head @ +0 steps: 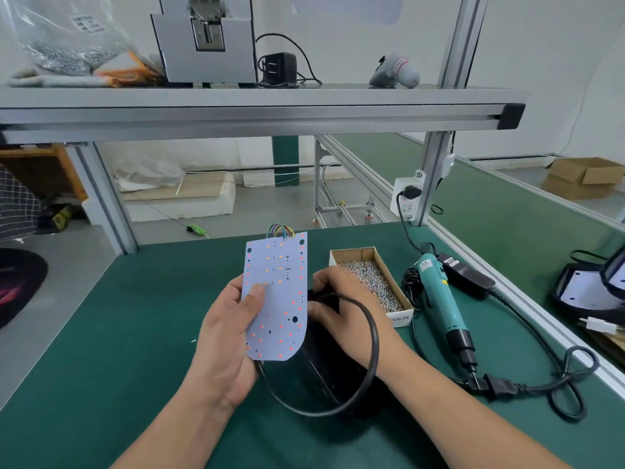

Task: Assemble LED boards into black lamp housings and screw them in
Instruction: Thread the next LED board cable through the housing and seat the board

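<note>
Broadly: green bench (128,333) fills the lower view, with a grey aluminium shelf (236,106) crossing above it.

Black lamp housing (324,374) sits on the bench at centre, between the forearms, partly hidden behind the board.

LED board (275,292), white with a rounded lower corner and rows of small red and orange dots, is held upright over the housing, not seated in it.

Teal electric screwdriver (439,299) lies on the bench to the right, tip toward the near edge.

Cardboard box (351,253) of silver screws (372,282) lies between screwdriver and hands, just beside the right hand.

Left hand (230,333) grips the board's left edge, thumb pressed on its face, fingers behind.

Right hand (341,299) is at the board's right edge, fingers curled round the black cable (370,333), which loops down around the housing (exact contact point is blurred).

Coloured wires (280,230) arch from the board's top edge.
</note>
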Demonstrator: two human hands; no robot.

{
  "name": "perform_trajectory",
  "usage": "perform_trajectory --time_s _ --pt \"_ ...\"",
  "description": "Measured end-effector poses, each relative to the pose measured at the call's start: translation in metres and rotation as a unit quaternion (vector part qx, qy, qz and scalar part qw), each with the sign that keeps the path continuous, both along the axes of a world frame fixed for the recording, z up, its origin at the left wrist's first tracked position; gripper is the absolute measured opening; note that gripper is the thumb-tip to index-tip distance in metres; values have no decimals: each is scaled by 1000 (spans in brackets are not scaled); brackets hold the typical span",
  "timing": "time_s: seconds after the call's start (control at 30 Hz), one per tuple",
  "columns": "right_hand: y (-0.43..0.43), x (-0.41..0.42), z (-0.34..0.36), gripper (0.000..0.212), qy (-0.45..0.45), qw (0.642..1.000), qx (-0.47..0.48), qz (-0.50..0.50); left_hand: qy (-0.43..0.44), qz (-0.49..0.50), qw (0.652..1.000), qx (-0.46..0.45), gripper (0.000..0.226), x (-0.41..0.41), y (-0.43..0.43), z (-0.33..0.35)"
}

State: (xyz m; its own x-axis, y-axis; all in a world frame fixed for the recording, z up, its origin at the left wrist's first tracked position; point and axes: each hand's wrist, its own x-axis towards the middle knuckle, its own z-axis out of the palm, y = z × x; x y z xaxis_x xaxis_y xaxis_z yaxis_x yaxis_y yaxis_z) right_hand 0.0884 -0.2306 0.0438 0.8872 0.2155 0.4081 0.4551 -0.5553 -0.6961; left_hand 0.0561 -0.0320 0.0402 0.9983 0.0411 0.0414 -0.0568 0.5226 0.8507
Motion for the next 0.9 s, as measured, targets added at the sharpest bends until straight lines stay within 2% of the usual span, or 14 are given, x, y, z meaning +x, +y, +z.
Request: perform_trajectory --time_s 0.17,0.27,0.37,0.5,0.63,0.8,0.9 --pt "2 6 2 28 37 999 41 0 56 -42 994 -81 57 0 -3 -1" --pt "-1 10 6 29 28 997 74 -1 70 -66 989 -116 55 -1 -6 -1" --pt "-11 10 9 20 3 995 101 -16 55 -85 990 -97 53 -3 -6 1" --pt "-14 10 7 14 47 983 177 26 45 -86 994 -52 53 -2 -3 -2" --pt "-5 9 4 9 64 969 231 55 45 -109 993 -5 29 1 5 -3" --pt "-20 11 5 42 144 950 253 109 38 -122 991 41 26 6 18 -2" --pt "-33 17 13 50 145 930 329 82 44 -111 991 64 37 9 28 2"
